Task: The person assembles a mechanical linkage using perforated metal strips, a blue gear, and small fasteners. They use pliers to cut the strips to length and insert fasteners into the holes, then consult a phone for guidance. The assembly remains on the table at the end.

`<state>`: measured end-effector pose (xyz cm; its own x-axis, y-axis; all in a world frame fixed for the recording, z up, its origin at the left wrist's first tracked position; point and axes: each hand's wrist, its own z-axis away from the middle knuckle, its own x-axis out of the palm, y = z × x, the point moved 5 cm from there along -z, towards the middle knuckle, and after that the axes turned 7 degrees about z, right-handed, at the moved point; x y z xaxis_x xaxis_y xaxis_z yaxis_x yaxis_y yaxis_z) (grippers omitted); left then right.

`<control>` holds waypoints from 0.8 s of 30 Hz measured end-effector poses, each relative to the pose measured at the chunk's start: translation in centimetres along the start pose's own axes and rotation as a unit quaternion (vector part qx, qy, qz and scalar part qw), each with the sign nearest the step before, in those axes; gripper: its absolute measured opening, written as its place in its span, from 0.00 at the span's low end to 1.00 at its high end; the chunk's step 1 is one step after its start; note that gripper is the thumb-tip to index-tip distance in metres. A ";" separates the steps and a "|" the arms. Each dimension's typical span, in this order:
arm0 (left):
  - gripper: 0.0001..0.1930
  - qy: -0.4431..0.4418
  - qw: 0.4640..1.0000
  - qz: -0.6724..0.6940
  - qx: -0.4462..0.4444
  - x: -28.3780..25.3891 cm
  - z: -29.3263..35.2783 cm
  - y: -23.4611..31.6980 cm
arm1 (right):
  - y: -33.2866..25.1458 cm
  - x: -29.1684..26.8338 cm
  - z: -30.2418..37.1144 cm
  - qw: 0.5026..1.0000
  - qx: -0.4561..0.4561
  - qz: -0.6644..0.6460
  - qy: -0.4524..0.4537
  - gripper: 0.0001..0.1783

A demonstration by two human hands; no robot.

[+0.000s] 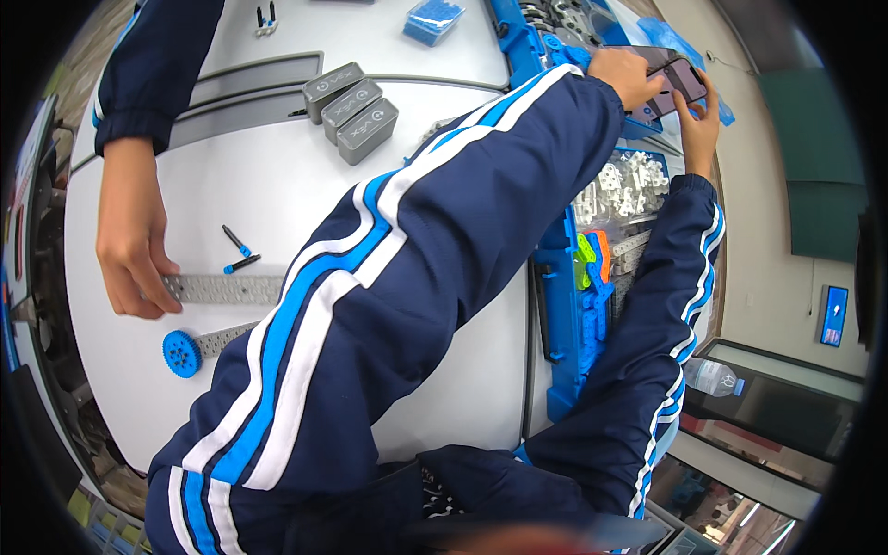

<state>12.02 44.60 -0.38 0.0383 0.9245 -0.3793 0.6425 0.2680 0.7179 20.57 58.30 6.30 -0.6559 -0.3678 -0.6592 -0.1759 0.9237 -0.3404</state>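
My left arm reaches across the table to the upper right, where my left hand (625, 78) is over a dark, glossy phone (683, 78). Its fingers are bent, apart, and point at the screen; the tips are partly hidden. On the phone's right side, my right hand (700, 129) grips the edge with thumb and fingers. Beneath both hands lies a long blue parts case (558, 324) with white, green, orange and blue plastic pieces. At the left, another person's hand (132, 250) touches the end of a grey perforated beam (227, 289), which my sleeve partly covers.
Three grey boxes (353, 113) stand on the white table (453, 407). Nearer the other person are two black-and-blue pins (239, 252) and a blue gear (181, 353) on a grey strip. A clear box of blue pieces (432, 20) sits farther back. A water bottle (713, 377) appears at right.
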 end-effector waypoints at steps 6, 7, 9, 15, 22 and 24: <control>0.26 -0.024 1.000 0.008 -0.015 -0.1 0.0 0.0 | 0.4 -0.2 -0.1 1.000 -0.004 -0.027 -0.002 0.33; 0.26 -0.019 1.000 0.007 -0.015 -0.2 0.0 0.0 | 0.4 -0.3 0.0 1.000 -0.001 -0.027 -0.002 0.33; 0.26 -0.008 1.000 0.005 -0.016 -0.2 0.0 0.1 | 0.5 -0.2 0.0 0.999 0.014 -0.030 -0.009 0.32; 0.27 -0.011 1.000 0.008 -0.012 -0.2 0.0 0.0 | 0.4 -0.2 0.0 1.000 0.012 -0.024 -0.003 0.33; 0.24 0.005 1.000 0.025 -0.010 -0.3 0.0 0.0 | 0.5 -0.1 0.1 1.000 0.005 -0.019 -0.010 0.34; 0.24 0.000 0.999 0.031 -0.018 -0.1 0.0 -0.2 | 0.4 0.0 0.1 1.000 0.002 -0.013 -0.010 0.35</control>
<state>11.91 44.46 -0.53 0.0760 0.9397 -0.3334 0.6115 0.2202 0.7600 20.57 58.70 6.13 -0.6362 -0.3935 -0.6636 -0.1895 0.9135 -0.3600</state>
